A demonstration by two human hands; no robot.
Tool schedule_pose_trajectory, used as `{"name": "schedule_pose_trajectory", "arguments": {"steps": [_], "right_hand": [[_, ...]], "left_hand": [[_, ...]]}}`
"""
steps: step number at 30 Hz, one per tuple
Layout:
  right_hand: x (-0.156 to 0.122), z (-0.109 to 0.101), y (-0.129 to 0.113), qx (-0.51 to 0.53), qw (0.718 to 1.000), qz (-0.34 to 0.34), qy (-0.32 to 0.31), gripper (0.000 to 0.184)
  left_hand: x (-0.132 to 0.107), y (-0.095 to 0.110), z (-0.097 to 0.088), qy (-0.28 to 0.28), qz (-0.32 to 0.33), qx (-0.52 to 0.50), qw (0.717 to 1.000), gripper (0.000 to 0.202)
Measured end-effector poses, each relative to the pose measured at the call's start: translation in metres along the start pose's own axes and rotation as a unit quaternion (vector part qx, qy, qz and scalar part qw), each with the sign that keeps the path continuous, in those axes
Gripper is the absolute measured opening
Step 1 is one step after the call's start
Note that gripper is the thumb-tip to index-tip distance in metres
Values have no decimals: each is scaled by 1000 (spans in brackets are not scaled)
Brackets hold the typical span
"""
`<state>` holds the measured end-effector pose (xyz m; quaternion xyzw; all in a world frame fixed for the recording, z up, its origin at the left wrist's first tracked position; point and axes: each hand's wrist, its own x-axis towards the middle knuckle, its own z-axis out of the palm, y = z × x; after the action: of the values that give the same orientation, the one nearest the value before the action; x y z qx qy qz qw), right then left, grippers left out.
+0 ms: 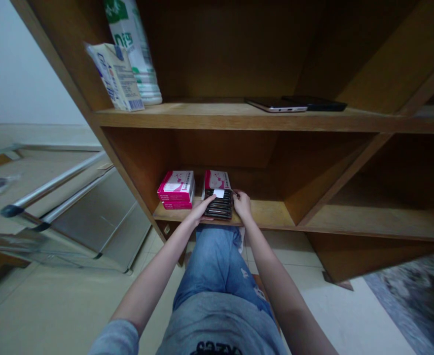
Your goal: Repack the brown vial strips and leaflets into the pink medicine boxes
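A tray of slim, dark brown, glossy vials point(219, 209) rests at the front of the lower shelf, with a small white paper point(219, 193) on top. My left hand point(201, 209) grips its left side, thumb over the top and fingers beneath. At the tray's right edge, my right hand point(242, 203) is closed, its fingertips pinched by something small and dark that I cannot make out. Directly behind the tray stands a pink-and-white box point(217, 179), partly hidden by it. To the left is a stack of similar pink-and-white boxes point(176, 186).
The upper shelf point(202, 121) holds a carton point(117, 76), a white-and-green bottle point(143, 64) and two flat dark devices, one a phone point(276, 104). A wooden divider point(343, 182) bounds the compartment on the right. A metal-framed rack point(87, 212) stands at left.
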<state>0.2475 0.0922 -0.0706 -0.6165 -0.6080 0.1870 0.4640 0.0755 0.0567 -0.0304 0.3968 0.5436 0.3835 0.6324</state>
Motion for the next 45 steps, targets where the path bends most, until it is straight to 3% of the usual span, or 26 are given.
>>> {"name": "schedule_pose_trajectory", "arguments": {"steps": [11, 19, 32, 45], "right_hand": [[2, 1, 3, 5, 1000, 5, 16, 30], [1, 2, 3, 19, 1000, -7, 5, 29], [-1, -1, -3, 51, 999, 5, -11, 23], [-2, -2, -3, 62, 998, 11, -14, 21]], "left_hand": [[0, 1, 2, 13, 20, 23, 999, 44], [-1, 6, -4, 70, 19, 74, 995, 50], [3, 10, 4, 108, 25, 82, 990, 49], [18, 4, 3, 164, 60, 111, 978, 77]]}}
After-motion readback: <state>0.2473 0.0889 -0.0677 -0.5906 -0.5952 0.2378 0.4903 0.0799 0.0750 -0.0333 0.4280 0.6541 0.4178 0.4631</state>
